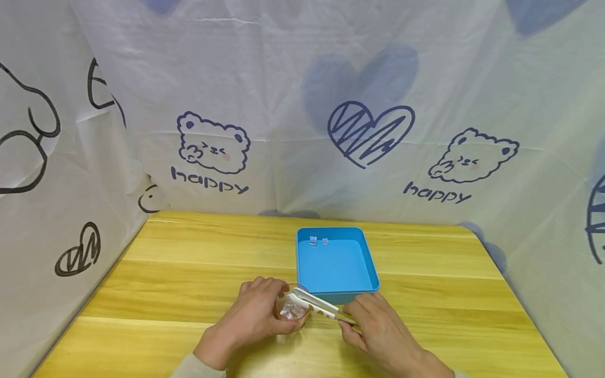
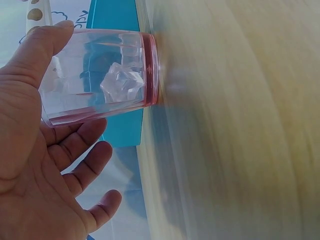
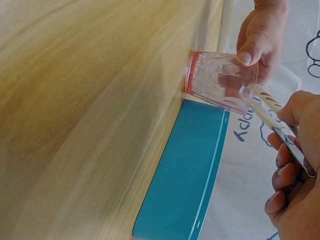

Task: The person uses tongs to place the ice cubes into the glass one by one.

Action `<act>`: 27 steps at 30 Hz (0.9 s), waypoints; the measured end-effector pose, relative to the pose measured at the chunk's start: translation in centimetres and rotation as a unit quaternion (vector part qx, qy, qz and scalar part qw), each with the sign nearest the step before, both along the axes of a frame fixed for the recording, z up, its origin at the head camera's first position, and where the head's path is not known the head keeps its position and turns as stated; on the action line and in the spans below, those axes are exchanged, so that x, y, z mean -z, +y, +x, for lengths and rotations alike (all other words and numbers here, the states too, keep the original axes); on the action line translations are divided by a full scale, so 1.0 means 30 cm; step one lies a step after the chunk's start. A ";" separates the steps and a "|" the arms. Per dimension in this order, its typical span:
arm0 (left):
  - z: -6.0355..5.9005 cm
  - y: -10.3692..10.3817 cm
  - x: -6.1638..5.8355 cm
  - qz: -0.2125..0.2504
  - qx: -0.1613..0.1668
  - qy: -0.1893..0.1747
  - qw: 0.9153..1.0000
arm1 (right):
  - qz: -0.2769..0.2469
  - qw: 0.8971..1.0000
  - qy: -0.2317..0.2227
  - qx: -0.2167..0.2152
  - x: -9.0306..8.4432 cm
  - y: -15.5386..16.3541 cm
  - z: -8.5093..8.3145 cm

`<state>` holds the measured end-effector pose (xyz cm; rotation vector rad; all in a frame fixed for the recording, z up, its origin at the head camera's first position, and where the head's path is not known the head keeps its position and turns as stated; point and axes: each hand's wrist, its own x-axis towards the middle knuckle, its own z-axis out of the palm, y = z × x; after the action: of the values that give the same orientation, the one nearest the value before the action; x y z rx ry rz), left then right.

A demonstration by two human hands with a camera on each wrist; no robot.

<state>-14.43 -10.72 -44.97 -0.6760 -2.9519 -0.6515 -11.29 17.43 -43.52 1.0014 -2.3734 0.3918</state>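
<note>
The backdrop cloth (image 1: 302, 79) reads "happy" under each of two bear drawings.
</note>
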 end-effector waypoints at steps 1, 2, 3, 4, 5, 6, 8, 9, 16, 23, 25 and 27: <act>0.000 0.000 0.000 0.000 0.000 0.000 1.000 | -0.001 1.000 0.000 -0.002 -0.001 0.000 0.000; 0.001 0.000 0.001 0.001 0.001 0.001 1.000 | -0.001 1.000 -0.001 -0.003 -0.001 0.001 0.000; 0.001 0.000 0.001 0.001 0.001 0.001 1.000 | 0.000 1.000 -0.004 -0.003 -0.001 0.001 0.000; 0.001 0.000 0.000 0.001 0.001 0.001 1.000 | 0.000 1.000 -0.008 -0.004 -0.003 0.002 0.001; 0.001 0.000 0.000 0.002 0.001 0.002 1.000 | 0.000 1.000 -0.009 -0.004 -0.003 0.002 0.001; 0.001 0.000 0.000 0.002 0.001 0.002 1.000 | 0.001 1.000 -0.011 -0.004 -0.004 0.002 0.001; 0.001 0.000 0.000 0.002 0.000 0.002 1.000 | 0.001 1.000 -0.013 -0.003 -0.006 0.002 0.002; 0.001 0.000 -0.001 0.002 -0.001 0.001 1.000 | 0.001 1.000 -0.014 -0.004 -0.007 0.001 0.002; 0.002 0.000 -0.002 0.004 -0.002 -0.004 1.000 | -0.007 1.000 -0.015 -0.001 -0.008 -0.001 0.003; 0.002 -0.002 0.000 0.006 -0.002 -0.009 1.000 | -0.004 1.000 -0.018 0.006 -0.009 -0.003 0.004; 0.002 -0.003 0.000 0.006 -0.002 -0.011 1.000 | -0.003 1.000 -0.019 0.008 -0.009 -0.004 0.004; 0.002 -0.003 0.001 0.007 -0.002 -0.012 1.000 | -0.001 1.000 -0.020 0.010 -0.009 -0.005 0.004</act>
<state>-14.35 -10.81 -45.02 -0.6659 -2.9677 -0.6841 -11.18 17.28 -43.24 0.9773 -2.4154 0.4106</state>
